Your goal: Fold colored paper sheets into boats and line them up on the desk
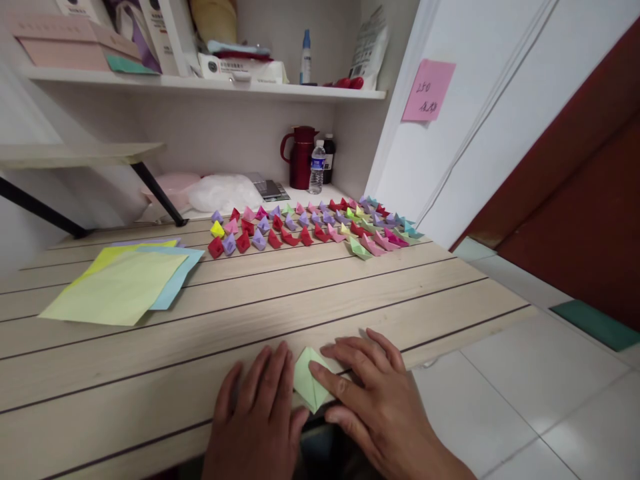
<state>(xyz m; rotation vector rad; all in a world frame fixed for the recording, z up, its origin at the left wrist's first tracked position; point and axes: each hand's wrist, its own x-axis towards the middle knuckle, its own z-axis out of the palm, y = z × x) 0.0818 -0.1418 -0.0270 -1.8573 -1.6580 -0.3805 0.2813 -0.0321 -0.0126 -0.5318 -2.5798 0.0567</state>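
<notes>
Paper (303, 382) under your right hand (380, 393)

Fingers spread, gripping nothing, you rest its index finger on the paper; your left hand (257, 407) lies open alongside, contact unclear. Table (260, 293) edge sits close in front of you; room stretches towards the boats (306, 236).

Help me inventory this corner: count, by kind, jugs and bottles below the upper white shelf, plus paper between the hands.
Red jug: 1
Clear bottle and dark bottle: 2
Green paper between left hand and right hand: 1
Total: 4
</notes>
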